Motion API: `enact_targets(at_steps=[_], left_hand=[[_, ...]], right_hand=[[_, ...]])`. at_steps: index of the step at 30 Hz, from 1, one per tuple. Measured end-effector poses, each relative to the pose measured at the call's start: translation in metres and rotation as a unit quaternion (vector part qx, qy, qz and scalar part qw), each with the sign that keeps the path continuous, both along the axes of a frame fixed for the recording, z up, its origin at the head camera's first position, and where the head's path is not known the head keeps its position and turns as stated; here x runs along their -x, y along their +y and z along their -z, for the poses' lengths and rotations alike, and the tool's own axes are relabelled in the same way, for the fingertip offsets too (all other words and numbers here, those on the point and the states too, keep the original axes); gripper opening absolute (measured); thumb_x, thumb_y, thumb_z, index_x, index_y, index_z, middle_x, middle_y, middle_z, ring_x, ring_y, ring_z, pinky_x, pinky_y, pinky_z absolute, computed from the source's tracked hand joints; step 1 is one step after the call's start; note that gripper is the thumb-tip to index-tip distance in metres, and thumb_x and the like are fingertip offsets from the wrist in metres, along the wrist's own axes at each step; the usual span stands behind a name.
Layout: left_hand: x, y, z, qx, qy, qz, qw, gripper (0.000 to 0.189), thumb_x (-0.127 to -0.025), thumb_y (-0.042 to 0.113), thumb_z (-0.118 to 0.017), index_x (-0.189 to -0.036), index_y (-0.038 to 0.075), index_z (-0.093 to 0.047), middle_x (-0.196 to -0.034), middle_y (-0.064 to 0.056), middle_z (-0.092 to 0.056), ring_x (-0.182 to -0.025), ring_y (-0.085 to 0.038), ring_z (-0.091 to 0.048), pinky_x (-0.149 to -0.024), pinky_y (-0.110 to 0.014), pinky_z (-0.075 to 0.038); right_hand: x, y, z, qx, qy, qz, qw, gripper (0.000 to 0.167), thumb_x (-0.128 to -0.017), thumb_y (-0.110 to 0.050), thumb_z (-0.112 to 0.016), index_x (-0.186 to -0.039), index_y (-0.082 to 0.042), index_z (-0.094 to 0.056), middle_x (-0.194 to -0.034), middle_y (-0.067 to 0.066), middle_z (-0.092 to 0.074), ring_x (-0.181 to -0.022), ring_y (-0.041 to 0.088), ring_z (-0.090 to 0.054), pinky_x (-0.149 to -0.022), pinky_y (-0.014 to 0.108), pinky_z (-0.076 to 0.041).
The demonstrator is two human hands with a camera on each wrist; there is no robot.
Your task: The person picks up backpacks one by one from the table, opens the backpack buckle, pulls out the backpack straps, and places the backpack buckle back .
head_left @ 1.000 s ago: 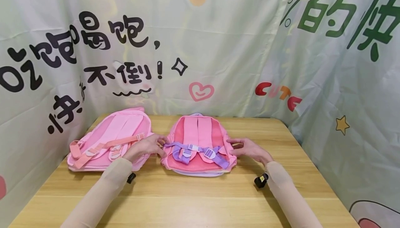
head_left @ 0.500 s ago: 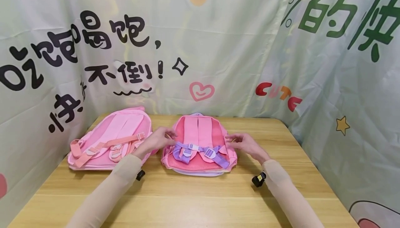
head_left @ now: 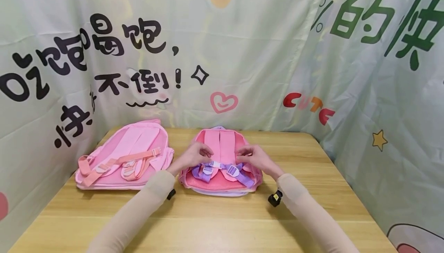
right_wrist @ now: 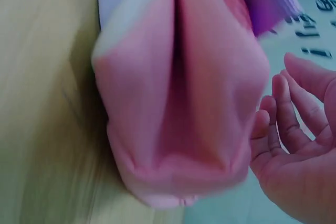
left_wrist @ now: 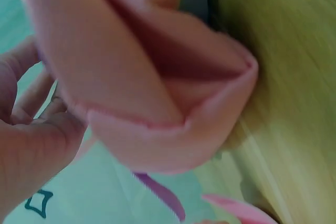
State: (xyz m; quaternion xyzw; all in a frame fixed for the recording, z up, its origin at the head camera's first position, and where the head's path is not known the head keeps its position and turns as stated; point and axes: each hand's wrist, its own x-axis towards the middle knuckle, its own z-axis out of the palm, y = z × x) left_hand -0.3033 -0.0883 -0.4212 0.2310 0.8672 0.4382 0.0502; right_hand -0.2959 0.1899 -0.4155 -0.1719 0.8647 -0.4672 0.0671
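A pink backpack [head_left: 220, 145] lies on the table with its back panel and shoulder straps facing up. Purple webbing [head_left: 247, 180] with a white buckle [head_left: 215, 164] crosses its lower half. My left hand [head_left: 198, 156] is over the left strap area, fingers loosely bent above the buckle. On the other side my right hand [head_left: 256, 158] hovers over the right strap, its fingertips pointing inward. In the right wrist view the right hand [right_wrist: 294, 145] has loosely curled fingers with nothing between them. The left hand [left_wrist: 42, 140] is partly hidden behind the bag's pink side pocket [left_wrist: 173, 145] in the left wrist view.
Left of it lies a second, lighter pink backpack [head_left: 119, 149] with coral straps [head_left: 133, 156], also back side up. Printed curtains [head_left: 256, 52] enclose the wooden table [head_left: 222, 222] at the back and sides.
Both hands have moved inward from the backpack's side edges to above its straps, the left hand going right and the right hand going left. Both backpacks stay in place.
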Motion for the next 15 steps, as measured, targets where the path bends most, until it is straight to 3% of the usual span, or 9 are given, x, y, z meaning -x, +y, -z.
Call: enact_targets(at_steps=[8,15], left_hand=[[-0.001,0.012,0.003,0.05,0.023,0.032,0.998,0.021,-0.077,0.0,-0.077,-0.098,0.001,-0.074,-0.084,-0.005,-0.072,-0.074,-0.01,-0.061,-0.068,-0.024,-0.051],[-0.002,0.016,0.002,0.082,0.031,0.047,0.995,0.021,-0.076,-0.001,-0.078,-0.095,0.005,-0.074,-0.084,-0.002,-0.071,-0.077,-0.008,-0.061,-0.071,-0.023,-0.051]], right_hand=[[-0.003,-0.027,0.011,-0.029,0.04,-0.042,0.9979,0.026,-0.088,-0.014,-0.072,-0.112,-0.004,-0.072,-0.104,0.009,-0.072,-0.092,0.016,-0.062,-0.081,0.029,-0.05],[-0.007,-0.044,0.019,-0.022,0.039,-0.076,0.9961,0.028,-0.086,-0.007,-0.073,-0.113,-0.002,-0.07,-0.102,0.014,-0.073,-0.094,0.023,-0.068,-0.083,0.029,-0.054]])
